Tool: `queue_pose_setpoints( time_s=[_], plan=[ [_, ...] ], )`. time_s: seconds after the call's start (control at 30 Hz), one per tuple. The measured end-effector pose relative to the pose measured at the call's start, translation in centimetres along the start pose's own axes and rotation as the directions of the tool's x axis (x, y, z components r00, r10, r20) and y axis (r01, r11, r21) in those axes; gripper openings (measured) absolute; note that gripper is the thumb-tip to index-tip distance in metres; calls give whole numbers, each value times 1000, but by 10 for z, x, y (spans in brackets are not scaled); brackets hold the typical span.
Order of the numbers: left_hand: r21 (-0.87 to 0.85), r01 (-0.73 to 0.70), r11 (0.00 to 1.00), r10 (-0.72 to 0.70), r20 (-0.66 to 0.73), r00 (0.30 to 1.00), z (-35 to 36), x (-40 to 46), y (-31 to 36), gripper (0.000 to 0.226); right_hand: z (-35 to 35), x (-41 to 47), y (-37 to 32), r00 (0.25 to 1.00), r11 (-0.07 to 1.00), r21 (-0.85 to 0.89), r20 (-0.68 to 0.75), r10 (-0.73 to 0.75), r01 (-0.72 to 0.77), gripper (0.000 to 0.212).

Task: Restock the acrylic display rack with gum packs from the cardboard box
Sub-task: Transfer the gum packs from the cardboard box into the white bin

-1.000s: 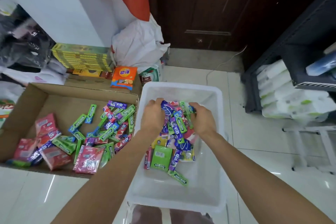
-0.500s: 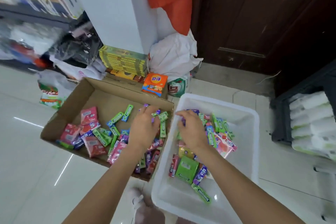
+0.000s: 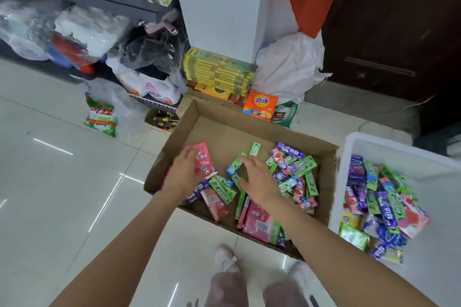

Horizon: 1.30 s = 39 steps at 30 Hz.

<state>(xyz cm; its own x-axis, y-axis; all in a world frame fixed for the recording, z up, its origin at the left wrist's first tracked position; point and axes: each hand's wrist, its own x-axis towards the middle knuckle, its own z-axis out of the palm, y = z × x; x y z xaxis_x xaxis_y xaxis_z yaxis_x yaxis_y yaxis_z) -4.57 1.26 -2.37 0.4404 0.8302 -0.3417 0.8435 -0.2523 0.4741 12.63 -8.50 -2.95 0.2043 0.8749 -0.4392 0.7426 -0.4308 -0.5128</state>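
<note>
Floor-level cardboard box (image 3: 224, 132): both hands spread flat over gum packs (image 3: 296, 172) w/ long axes pointing every way.

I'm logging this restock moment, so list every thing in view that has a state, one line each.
Brown cardboard box: open-topped, on the floor, holding scattered gum packs.
White plastic bin: open, holding a pile of gum packs.
Left hand: fingers spread, resting on a pink flat pack.
Right hand: open, over the green gum sticks.
Stack of yellow-green flat boxes: closed, stacked.
</note>
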Motion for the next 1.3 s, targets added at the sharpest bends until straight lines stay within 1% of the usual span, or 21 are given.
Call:
queue_pose_setpoints(
  time_s=[0.1,0.2,0.3,0.37,0.47,0.57,0.7,0.77,0.83,0.9,1.0,1.13,1.23,1.3],
  plan=[
    [22,-5,1000,2,105,994,-3,13,-10,82,13,14,-4,999,997,-68,34,41,-38,71],
    [58,14,998,-27,214,976,-2,25,-15,102,19,23,-6,998,996,-75,37,46,-43,75],
    [28,33,999,-39,250,967,2,30,-19,107,22,27,-8,998,993,-113,50,49,-43,71],
    [-26,37,999,-30,225,974,4,31,-22,102,25,28,-12,999,993,-113,6,43,-42,62],
    [-75,17,997,-4,166,986,7,30,-25,87,30,33,-25,997,997,-80,-77,10,-16,48],
    [-107,39,993,-20,167,986,8,30,-26,80,38,41,-38,997,999,-43,-72,-13,10,39],
    [-78,58,995,-45,161,986,10,33,-27,79,44,52,-48,996,997,0,-47,75,-75,36],
    [-98,68,993,-54,145,988,11,33,-27,78,45,54,-50,993,993,32,-28,118,-117,30],
    [-125,69,990,-55,108,993,10,32,-26,80,43,54,-50,986,983,89,-36,161,-158,21],
    [-143,49,988,-42,55,998,8,31,-24,83,36,52,-45,977,965,182,-71,202,-186,16],
    [-131,8,991,-8,-4,1000,3,28,-14,83,12,40,-35,967,922,340,-103,235,-188,14],
    [-163,-54,985,51,-21,998,3,22,14,83,-22,17,-13,941,851,493,-164,294,-180,16],
    [-216,-109,970,105,-33,994,5,13,48,84,-47,-7,10,914,829,536,-235,331,-163,14],
    [-240,-165,957,160,-38,986,10,6,77,83,-65,-28,29,880,822,547,-298,370,-160,15]
  ],
)
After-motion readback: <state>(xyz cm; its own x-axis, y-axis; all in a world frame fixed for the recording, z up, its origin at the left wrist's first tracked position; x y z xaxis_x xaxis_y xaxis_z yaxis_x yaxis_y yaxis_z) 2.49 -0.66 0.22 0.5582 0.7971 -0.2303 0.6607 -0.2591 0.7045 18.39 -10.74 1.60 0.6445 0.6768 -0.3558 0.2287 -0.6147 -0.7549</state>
